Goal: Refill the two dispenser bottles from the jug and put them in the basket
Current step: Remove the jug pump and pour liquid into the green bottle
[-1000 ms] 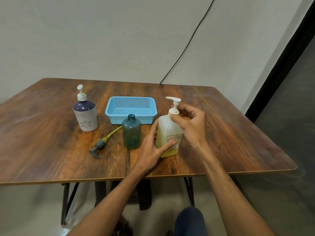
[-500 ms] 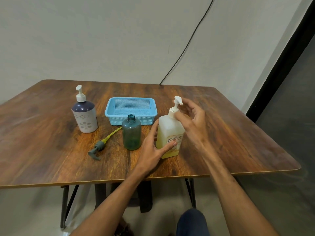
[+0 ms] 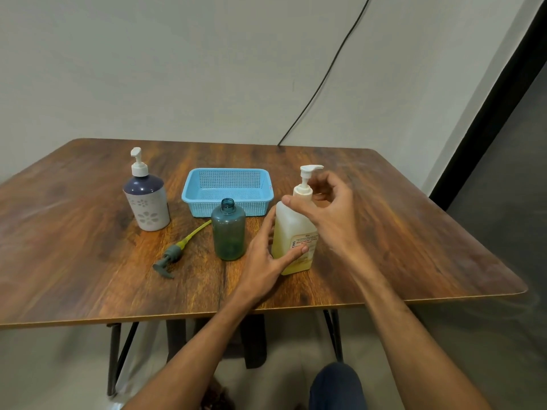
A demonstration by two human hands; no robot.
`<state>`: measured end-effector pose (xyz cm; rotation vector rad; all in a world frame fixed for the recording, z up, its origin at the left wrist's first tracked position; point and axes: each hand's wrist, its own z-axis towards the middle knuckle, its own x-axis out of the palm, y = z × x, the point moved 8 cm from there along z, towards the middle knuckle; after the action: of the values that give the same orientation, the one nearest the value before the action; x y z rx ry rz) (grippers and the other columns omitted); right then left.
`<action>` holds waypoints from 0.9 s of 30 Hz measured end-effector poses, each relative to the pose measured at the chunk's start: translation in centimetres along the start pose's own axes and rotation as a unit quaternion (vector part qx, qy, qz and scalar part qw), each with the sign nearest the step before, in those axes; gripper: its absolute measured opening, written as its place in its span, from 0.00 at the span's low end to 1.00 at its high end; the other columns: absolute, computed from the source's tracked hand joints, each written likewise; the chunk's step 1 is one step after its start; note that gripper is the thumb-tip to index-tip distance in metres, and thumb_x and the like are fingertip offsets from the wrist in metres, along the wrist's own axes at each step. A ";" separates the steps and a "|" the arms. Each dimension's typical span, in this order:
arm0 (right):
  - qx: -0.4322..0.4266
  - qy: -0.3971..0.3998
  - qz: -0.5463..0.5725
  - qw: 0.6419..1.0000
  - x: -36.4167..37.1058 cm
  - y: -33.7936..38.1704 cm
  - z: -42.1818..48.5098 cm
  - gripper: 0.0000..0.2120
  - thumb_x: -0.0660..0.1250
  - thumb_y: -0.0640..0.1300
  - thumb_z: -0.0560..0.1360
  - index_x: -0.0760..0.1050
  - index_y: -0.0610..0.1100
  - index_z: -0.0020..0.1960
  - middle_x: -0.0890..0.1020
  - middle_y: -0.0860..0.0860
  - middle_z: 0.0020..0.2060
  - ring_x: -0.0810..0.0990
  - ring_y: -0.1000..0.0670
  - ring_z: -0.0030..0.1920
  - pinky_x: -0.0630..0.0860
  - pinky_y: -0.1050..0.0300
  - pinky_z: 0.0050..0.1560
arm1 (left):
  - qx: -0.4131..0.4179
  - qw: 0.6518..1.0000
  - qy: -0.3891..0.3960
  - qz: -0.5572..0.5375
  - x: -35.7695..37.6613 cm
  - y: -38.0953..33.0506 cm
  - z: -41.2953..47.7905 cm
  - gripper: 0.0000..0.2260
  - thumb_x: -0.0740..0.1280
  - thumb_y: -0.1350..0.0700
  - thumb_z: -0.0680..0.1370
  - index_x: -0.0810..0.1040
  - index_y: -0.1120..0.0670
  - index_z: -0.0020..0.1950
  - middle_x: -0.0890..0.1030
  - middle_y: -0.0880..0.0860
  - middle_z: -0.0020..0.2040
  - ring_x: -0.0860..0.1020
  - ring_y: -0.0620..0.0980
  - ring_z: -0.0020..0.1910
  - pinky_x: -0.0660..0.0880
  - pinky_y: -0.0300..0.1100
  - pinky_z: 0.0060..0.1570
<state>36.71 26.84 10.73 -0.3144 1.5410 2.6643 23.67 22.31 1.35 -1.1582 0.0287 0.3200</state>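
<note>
The jug (image 3: pixel 288 229), a pale bottle of yellow liquid with a white pump, stands near the table's front. My left hand (image 3: pixel 266 255) grips its lower body from the left. My right hand (image 3: pixel 328 211) pinches the white pump collar at its neck. To the jug's left stands a green dispenser bottle (image 3: pixel 228 230), open at the top. Its grey pump with a yellow tube (image 3: pixel 174 251) lies on the table beside it. A white and dark blue dispenser bottle (image 3: pixel 145 199) with its pump on stands further left. The blue basket (image 3: pixel 192 196) sits behind, holding nothing.
Everything rests on a wooden table (image 3: pixel 88 261) against a pale wall. A black cable (image 3: pixel 322 81) runs down the wall to the table's back edge. A dark panel stands at the right, beyond the table.
The jug's pump nozzle has turned from pointing left to pointing right under my right hand's fingers. My left hand has kept its hold on the jug.
</note>
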 end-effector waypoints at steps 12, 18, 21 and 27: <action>-0.005 -0.007 0.098 0.995 -1.5 2.0 1.1 0.12 0.76 0.36 0.73 0.85 0.40 0.56 0.88 0.47 0.49 0.86 0.42 0.51 0.84 0.49 0.53 | -0.008 1.000 -0.003 0.010 0.0 0.0 -0.1 0.40 0.75 0.44 0.71 0.56 0.36 0.76 0.72 0.42 0.69 0.73 0.43 0.67 0.76 0.52 0.62; -0.055 -0.016 0.079 0.995 -3.1 4.6 2.1 0.10 0.76 0.37 0.73 0.85 0.40 0.55 0.87 0.46 0.45 0.82 0.46 0.45 0.81 0.51 0.49 | -0.015 1.000 0.004 0.009 0.1 0.1 -0.1 0.40 0.74 0.43 0.70 0.55 0.35 0.76 0.71 0.41 0.69 0.72 0.43 0.67 0.76 0.51 0.63; -0.066 -0.028 0.076 0.994 -3.8 5.3 2.3 0.11 0.76 0.38 0.73 0.85 0.39 0.56 0.87 0.45 0.46 0.83 0.44 0.47 0.81 0.50 0.50 | -0.018 1.000 0.005 0.011 0.1 0.2 -0.2 0.40 0.74 0.42 0.70 0.56 0.35 0.76 0.72 0.41 0.69 0.72 0.42 0.68 0.76 0.51 0.63; -0.090 -0.059 0.082 0.991 -5.0 6.9 1.9 0.10 0.76 0.37 0.74 0.84 0.38 0.55 0.87 0.45 0.46 0.84 0.44 0.47 0.83 0.51 0.52 | -0.021 1.000 0.007 0.011 0.0 0.0 -0.2 0.41 0.75 0.44 0.70 0.56 0.39 0.77 0.72 0.41 0.70 0.72 0.42 0.68 0.75 0.50 0.64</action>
<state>40.36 25.31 18.54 -0.0355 1.3524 2.8943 23.66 22.10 1.23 -1.2014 0.0473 0.3345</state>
